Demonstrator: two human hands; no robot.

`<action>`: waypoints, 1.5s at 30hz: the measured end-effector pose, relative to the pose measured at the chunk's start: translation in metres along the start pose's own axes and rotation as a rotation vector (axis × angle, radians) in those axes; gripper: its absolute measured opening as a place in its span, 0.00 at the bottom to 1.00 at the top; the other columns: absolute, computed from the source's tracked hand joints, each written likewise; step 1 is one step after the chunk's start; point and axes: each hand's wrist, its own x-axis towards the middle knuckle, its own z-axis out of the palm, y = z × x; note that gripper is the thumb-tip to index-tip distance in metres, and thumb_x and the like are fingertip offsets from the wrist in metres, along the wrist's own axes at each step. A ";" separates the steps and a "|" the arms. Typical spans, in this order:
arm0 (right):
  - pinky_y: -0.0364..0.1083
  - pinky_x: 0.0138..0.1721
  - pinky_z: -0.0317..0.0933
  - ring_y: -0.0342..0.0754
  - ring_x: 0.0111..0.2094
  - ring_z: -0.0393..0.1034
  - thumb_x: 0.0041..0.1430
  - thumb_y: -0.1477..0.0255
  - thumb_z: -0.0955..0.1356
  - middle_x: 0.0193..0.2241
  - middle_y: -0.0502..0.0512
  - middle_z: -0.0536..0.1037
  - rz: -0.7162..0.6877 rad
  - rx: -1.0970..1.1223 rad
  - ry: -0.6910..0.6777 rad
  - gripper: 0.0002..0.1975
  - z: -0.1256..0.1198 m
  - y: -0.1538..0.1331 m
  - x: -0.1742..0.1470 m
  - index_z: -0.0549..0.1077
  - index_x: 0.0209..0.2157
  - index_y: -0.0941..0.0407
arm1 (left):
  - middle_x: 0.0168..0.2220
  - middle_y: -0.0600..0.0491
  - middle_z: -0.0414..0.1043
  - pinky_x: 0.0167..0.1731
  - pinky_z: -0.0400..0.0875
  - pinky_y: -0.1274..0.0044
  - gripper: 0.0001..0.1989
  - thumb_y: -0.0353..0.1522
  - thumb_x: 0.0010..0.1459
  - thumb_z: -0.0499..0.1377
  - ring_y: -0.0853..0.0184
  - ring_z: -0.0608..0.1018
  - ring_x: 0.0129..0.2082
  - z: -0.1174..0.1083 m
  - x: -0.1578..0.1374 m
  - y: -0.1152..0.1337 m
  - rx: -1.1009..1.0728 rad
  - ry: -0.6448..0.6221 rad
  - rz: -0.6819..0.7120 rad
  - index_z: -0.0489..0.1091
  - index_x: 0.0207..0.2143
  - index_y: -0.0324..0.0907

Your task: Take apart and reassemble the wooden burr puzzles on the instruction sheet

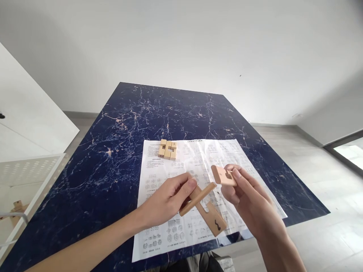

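Note:
My left hand (176, 194) is closed on two crossed wooden puzzle pieces (208, 211), held above the printed sheet. The lower piece has a notch and a dark handwritten mark near its end; a narrower bar lies across it. To the right, my right hand (249, 192) pinches a lighter wooden puzzle piece (222, 176) with a rounded cutout, its far end partly behind the fingers. This piece is close to the crossed pair, with a small gap between them. Several notched wooden blocks (167, 150) sit side by side on the sheet's upper left.
A creased instruction sheet (159, 181) with small diagrams lies on the dark blue marble-patterned table (167, 109). At the lower left, a white rack (31, 177) stands beside the table with another wooden object (18, 207) in it. A white wall rises behind.

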 end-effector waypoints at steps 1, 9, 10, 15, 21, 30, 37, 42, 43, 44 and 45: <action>0.44 0.24 0.52 0.43 0.22 0.50 0.69 0.54 0.71 0.20 0.44 0.58 0.034 0.015 -0.022 0.17 0.003 -0.001 -0.003 0.77 0.43 0.54 | 0.25 0.60 0.56 0.24 0.57 0.77 0.25 0.50 0.76 0.49 0.73 0.60 0.22 0.000 0.000 0.000 -0.003 -0.009 0.001 0.60 0.31 0.43; 0.43 0.28 0.51 0.41 0.23 0.47 0.70 0.53 0.72 0.19 0.43 0.59 0.203 0.107 -0.133 0.18 0.010 0.002 -0.013 0.76 0.43 0.54 | 0.26 0.61 0.57 0.24 0.58 0.78 0.25 0.51 0.76 0.50 0.74 0.60 0.22 -0.001 0.000 -0.002 -0.092 -0.073 0.010 0.61 0.33 0.42; 0.43 0.28 0.50 0.41 0.23 0.46 0.70 0.53 0.72 0.19 0.43 0.58 0.202 0.115 -0.144 0.18 0.009 0.004 -0.013 0.76 0.43 0.54 | 0.26 0.61 0.57 0.24 0.58 0.78 0.25 0.51 0.76 0.50 0.74 0.60 0.22 -0.001 -0.001 -0.002 -0.100 -0.079 0.012 0.61 0.33 0.42; 0.43 0.27 0.47 0.41 0.23 0.44 0.71 0.53 0.71 0.18 0.42 0.57 0.229 0.138 -0.191 0.17 0.004 0.010 -0.013 0.75 0.43 0.54 | 0.25 0.61 0.56 0.23 0.55 0.78 0.24 0.51 0.76 0.51 0.74 0.58 0.22 -0.002 -0.002 -0.002 -0.102 -0.090 0.034 0.61 0.33 0.42; 0.44 0.27 0.46 0.41 0.22 0.43 0.71 0.52 0.71 0.18 0.41 0.55 0.248 0.131 -0.218 0.18 0.001 0.013 -0.015 0.74 0.43 0.53 | 0.25 0.61 0.56 0.25 0.56 0.77 0.24 0.50 0.76 0.50 0.73 0.58 0.23 -0.003 -0.001 -0.001 -0.070 -0.088 0.051 0.62 0.33 0.42; 0.44 0.27 0.48 0.40 0.23 0.48 0.71 0.53 0.71 0.20 0.43 0.62 0.176 0.045 -0.179 0.17 0.007 0.010 -0.016 0.75 0.43 0.54 | 0.26 0.60 0.56 0.25 0.55 0.76 0.25 0.52 0.75 0.50 0.72 0.58 0.23 -0.003 0.000 0.001 -0.035 -0.089 0.053 0.62 0.33 0.42; 0.43 0.27 0.48 0.39 0.22 0.51 0.70 0.51 0.72 0.22 0.44 0.67 0.249 0.005 -0.213 0.19 0.013 0.011 -0.016 0.74 0.44 0.54 | 0.28 0.60 0.57 0.25 0.55 0.77 0.26 0.53 0.74 0.51 0.72 0.59 0.24 -0.004 0.000 0.000 -0.057 -0.079 0.038 0.63 0.34 0.42; 0.40 0.25 0.49 0.38 0.21 0.53 0.68 0.51 0.73 0.22 0.43 0.68 0.269 0.080 -0.221 0.20 0.020 0.024 -0.021 0.72 0.43 0.54 | 0.26 0.61 0.56 0.24 0.53 0.77 0.25 0.54 0.73 0.52 0.73 0.57 0.23 -0.003 0.001 0.000 -0.115 -0.048 0.030 0.63 0.35 0.42; 0.40 0.24 0.48 0.37 0.21 0.53 0.68 0.51 0.73 0.22 0.43 0.67 0.275 0.098 -0.214 0.20 0.021 0.026 -0.022 0.72 0.43 0.53 | 0.25 0.62 0.56 0.24 0.53 0.77 0.25 0.55 0.73 0.53 0.73 0.56 0.22 -0.003 0.001 0.000 -0.122 -0.045 0.026 0.63 0.35 0.43; 0.40 0.23 0.48 0.37 0.20 0.52 0.67 0.51 0.73 0.22 0.43 0.67 0.282 0.116 -0.205 0.20 0.022 0.028 -0.023 0.71 0.42 0.53 | 0.25 0.62 0.56 0.24 0.52 0.77 0.25 0.55 0.72 0.53 0.73 0.56 0.22 -0.003 0.001 0.000 -0.125 -0.044 0.021 0.63 0.36 0.43; 0.39 0.23 0.48 0.37 0.20 0.52 0.66 0.51 0.74 0.21 0.43 0.67 0.290 0.131 -0.198 0.21 0.022 0.029 -0.023 0.71 0.42 0.53 | 0.25 0.62 0.56 0.24 0.52 0.77 0.25 0.55 0.72 0.53 0.73 0.57 0.22 -0.003 0.001 0.000 -0.128 -0.046 0.018 0.63 0.36 0.43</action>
